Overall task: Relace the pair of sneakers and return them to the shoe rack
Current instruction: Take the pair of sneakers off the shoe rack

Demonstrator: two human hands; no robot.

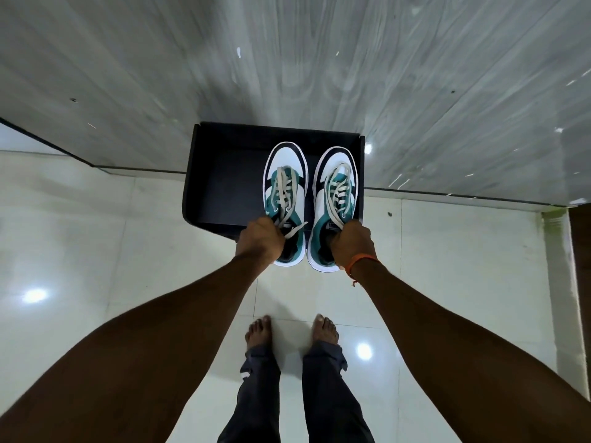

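1. Sneakers side by side, toes pointing away from the person: left sneaker [284,199] and right sneaker [334,203], white, teal and black, cream laces threaded.
2. Left hand [260,241] closed around the heel collar of the left sneaker; right hand [351,246] closed likewise on the right sneaker, orange thread [359,263] at the wrist.
3. Both toes reach over the right half of the black shoe rack [220,180]; heels overhang its near edge.
4. Rack stands against a grey streaked wall [287,59] on a glossy white floor [96,235]. Bare feet [259,330] below.
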